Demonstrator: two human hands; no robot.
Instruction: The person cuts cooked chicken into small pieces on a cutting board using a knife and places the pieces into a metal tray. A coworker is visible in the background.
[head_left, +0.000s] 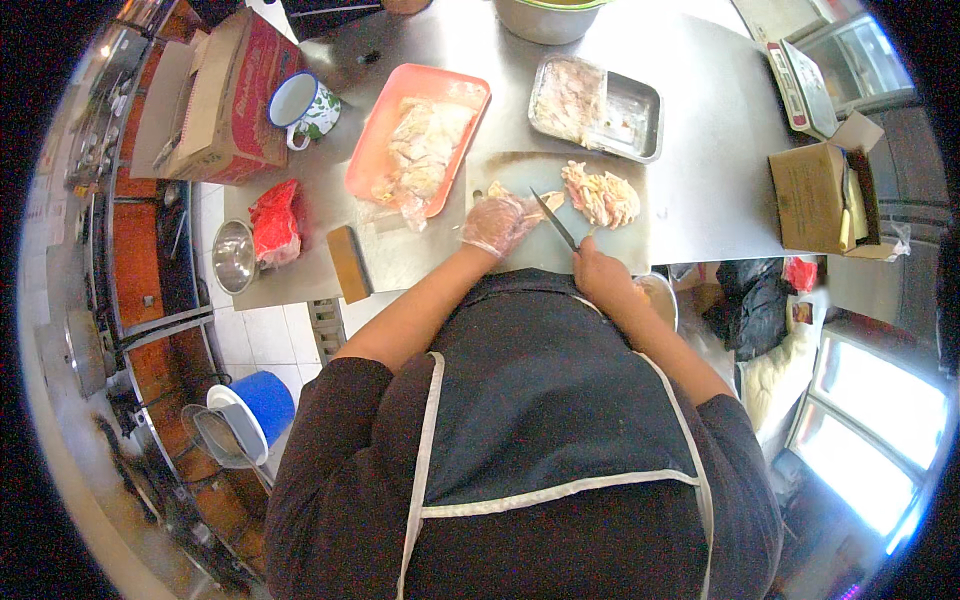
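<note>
On a pale cutting board (517, 259), my left hand (495, 225) in a clear plastic glove presses down on a strip of raw meat (553, 201), probably chicken. My right hand (602, 271), bare, grips a kitchen knife (555, 219) by its handle, the dark blade slanting up and left beside the strip. Right of the blade lies a heap of cut meat strips (600, 195). Beyond my left hand, an orange-pink tray (371, 161) bears larger pale meat pieces (427, 142) and a plastic bag. A metal tray (634, 120) at the board's far side holds bagged meat (568, 97) in its left part.
At left are an enamel mug (304, 109), a cardboard box (225, 105), a red plastic bag (276, 221), a steel bowl (234, 256) and a brown block (347, 262). A scale (806, 86) and an open carton (814, 199) stand at right. A large basin (547, 21) is at the back.
</note>
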